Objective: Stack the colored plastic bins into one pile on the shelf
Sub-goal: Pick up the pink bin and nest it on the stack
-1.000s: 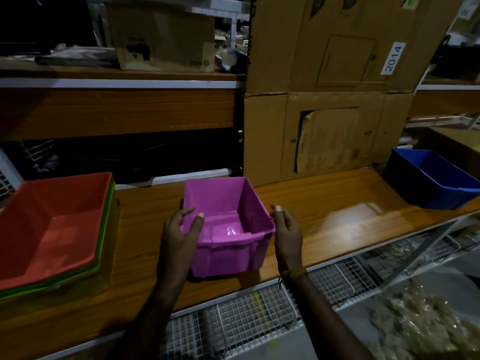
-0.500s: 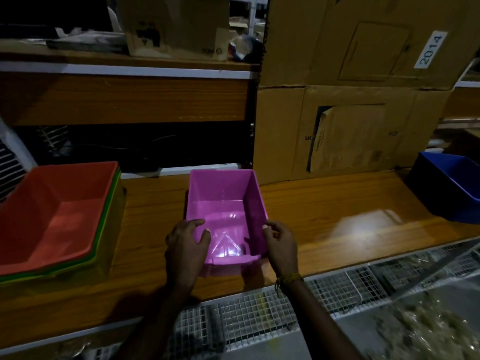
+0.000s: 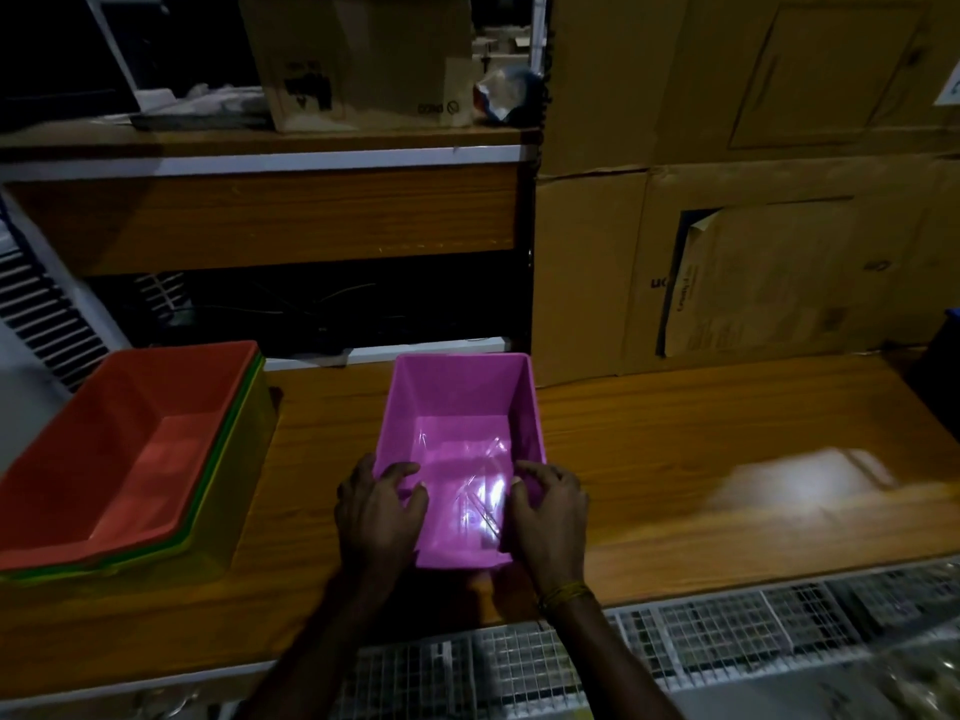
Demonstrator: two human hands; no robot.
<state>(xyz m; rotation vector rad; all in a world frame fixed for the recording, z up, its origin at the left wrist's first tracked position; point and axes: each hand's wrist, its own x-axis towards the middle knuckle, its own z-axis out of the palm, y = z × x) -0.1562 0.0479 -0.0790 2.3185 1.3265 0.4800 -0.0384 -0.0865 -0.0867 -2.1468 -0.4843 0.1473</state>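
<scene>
Hands grip a pink rectangular plastic bin (image 3: 460,407) that sits upright and open-topped on the brown wooden shelf board (image 3: 701,439), close to its near edge and about midway along it. The left hand (image 3: 379,511) grasps the bin's near-left corner, its fingers curled over the rim with the tips down inside the wall. The right hand (image 3: 550,511) grasps the near-right corner the same way, fingers hooked over the rim; a thin yellowish thread band (image 3: 563,597) circles that wrist. A bright glare lies on the bin's glossy floor between the two hands. To the left, well apart from the pink bin, stands a pile of nested plastic bins (image 3: 228,459) on the same board: a red-orange one on top, with green and yellow rims showing just beneath it. Behind the board on the right rise large brown cardboard boxes (image 3: 753,252), one with a torn flap. A higher wooden shelf (image 3: 260,220) at the far left carries a smaller cardboard carton (image 3: 358,59). White wire mesh (image 3: 675,641) runs below the near edge of the board.
</scene>
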